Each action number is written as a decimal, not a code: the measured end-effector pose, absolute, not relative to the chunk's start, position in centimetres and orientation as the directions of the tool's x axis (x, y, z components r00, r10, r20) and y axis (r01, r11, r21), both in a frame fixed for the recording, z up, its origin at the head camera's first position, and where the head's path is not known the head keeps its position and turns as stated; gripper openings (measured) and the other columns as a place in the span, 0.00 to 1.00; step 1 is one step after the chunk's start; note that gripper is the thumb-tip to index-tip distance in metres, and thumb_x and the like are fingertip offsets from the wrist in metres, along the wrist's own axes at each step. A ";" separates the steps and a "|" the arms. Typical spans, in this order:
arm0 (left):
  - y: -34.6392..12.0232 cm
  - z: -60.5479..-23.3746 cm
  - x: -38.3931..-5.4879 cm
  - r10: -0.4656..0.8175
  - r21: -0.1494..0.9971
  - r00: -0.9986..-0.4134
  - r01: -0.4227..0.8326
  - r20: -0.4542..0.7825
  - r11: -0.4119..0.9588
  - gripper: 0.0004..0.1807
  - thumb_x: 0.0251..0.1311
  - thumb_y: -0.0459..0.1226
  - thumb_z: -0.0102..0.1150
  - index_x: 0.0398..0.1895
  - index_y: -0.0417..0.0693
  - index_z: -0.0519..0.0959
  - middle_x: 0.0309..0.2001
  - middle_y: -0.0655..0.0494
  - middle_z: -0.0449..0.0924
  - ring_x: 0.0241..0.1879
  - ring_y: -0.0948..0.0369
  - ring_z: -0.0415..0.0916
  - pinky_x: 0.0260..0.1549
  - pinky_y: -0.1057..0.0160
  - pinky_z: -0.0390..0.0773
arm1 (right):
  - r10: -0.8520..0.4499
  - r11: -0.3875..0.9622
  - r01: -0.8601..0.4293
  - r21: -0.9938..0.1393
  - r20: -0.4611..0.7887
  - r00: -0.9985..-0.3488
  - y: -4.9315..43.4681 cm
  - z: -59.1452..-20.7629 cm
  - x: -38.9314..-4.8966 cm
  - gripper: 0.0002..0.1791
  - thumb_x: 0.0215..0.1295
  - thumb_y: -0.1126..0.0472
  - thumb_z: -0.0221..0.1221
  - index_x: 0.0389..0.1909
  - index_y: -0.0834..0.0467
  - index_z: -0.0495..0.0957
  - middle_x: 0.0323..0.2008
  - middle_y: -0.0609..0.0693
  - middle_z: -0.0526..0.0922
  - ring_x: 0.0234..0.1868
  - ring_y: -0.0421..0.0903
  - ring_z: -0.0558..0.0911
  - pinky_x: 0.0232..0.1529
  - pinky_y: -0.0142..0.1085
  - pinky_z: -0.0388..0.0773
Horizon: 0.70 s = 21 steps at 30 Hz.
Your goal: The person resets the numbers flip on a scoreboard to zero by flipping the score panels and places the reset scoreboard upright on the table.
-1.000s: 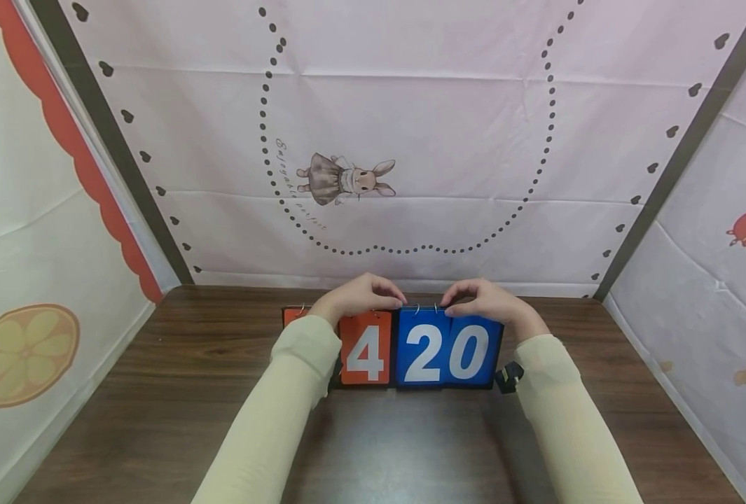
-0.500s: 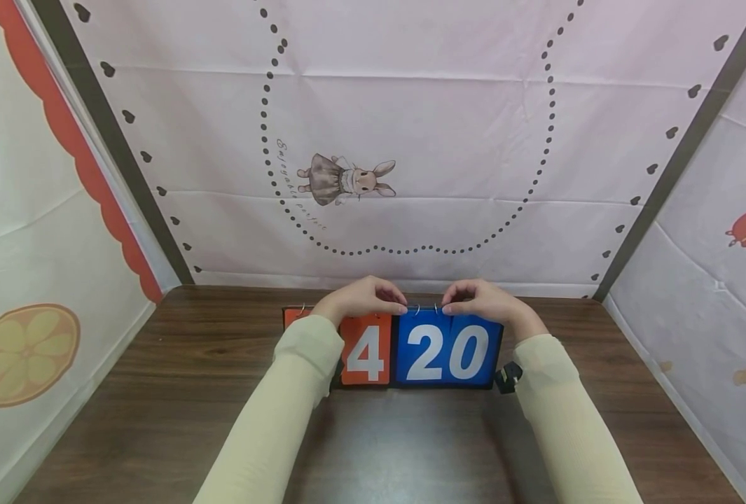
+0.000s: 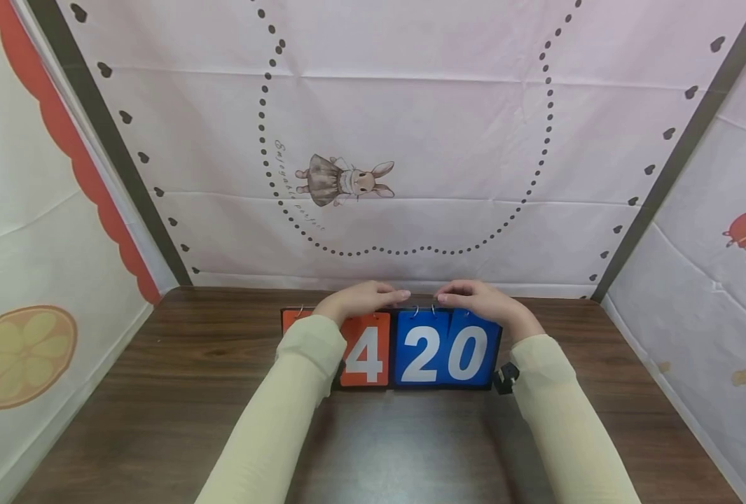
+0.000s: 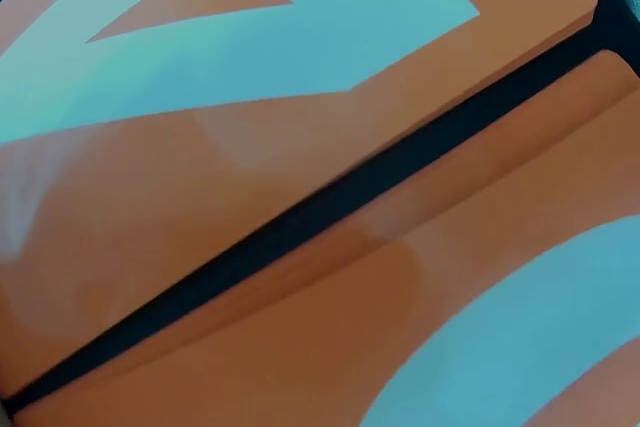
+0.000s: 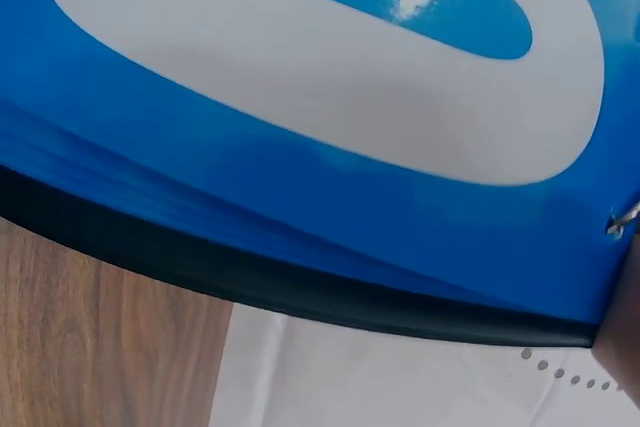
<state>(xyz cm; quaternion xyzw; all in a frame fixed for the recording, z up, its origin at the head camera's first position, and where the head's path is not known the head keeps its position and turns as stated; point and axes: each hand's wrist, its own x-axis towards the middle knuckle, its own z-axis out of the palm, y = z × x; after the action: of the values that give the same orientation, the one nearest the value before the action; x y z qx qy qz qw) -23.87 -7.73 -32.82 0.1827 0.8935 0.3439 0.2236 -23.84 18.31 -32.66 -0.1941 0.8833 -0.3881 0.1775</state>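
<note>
A flip scoreboard (image 3: pixel 390 350) stands upright at the back of the table, with orange cards on its left half and blue ones on its right. A white 4 shows on an orange card (image 4: pixel 200 177); 2 and 0 show on the blue cards (image 5: pixel 300 177). The left sleeve and hand cover the other orange card in the head view. My left hand (image 3: pixel 361 299) is over the top edge, fingers extended toward the middle. On the other side my right hand (image 3: pixel 487 303) hovers by the metal rings (image 3: pixel 424 310), fingers loosely bent. Neither hand visibly grips anything.
The scoreboard rests on a dark wood table (image 3: pixel 398 448). Right behind it rises a pale printed fabric wall (image 3: pixel 448 161), with further fabric walls at left and right. A black wrist device (image 3: pixel 507 378) sits under the right wrist.
The fingertips of both hands have lifted slightly off the scoreboard's top edge, and the left fingers have straightened. The blue cards now hang flat, showing the same 20.
</note>
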 end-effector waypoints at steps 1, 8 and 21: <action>-7.6 -32.8 -23.8 0.462 0.675 -0.836 0.160 -0.296 0.721 0.33 0.61 0.63 0.41 0.59 0.51 0.73 0.56 0.54 0.74 0.56 0.55 0.68 0.56 0.50 0.65 | -0.472 0.637 -0.195 -0.746 -0.178 -0.863 18.2 -32.6 -23.8 0.27 0.64 0.40 0.51 0.56 0.53 0.74 0.54 0.53 0.75 0.58 0.55 0.68 0.60 0.58 0.57; -6.9 -33.0 -23.7 0.344 0.543 -0.838 0.069 -0.423 0.837 0.47 0.54 0.71 0.39 0.66 0.47 0.65 0.63 0.50 0.66 0.60 0.53 0.64 0.59 0.46 0.60 | -0.460 0.725 -0.178 -0.666 -0.274 -0.845 17.6 -32.5 -23.9 0.30 0.68 0.40 0.45 0.58 0.58 0.73 0.58 0.58 0.71 0.59 0.57 0.68 0.60 0.58 0.58; -7.8 -32.7 -23.8 0.475 0.711 -0.823 0.130 -0.312 0.692 0.31 0.59 0.59 0.48 0.56 0.49 0.75 0.54 0.55 0.75 0.53 0.56 0.69 0.55 0.52 0.67 | -0.478 0.657 -0.169 -0.734 -0.234 -0.847 18.1 -32.4 -23.8 0.27 0.67 0.43 0.47 0.56 0.57 0.75 0.57 0.56 0.74 0.60 0.57 0.67 0.60 0.57 0.58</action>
<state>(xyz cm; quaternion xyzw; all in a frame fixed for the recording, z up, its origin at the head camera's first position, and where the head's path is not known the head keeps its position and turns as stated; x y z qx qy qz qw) -23.84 -7.78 -32.73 0.1706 0.8867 0.3537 0.2442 -23.84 18.07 -32.38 -0.1825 0.8862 -0.3714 0.2084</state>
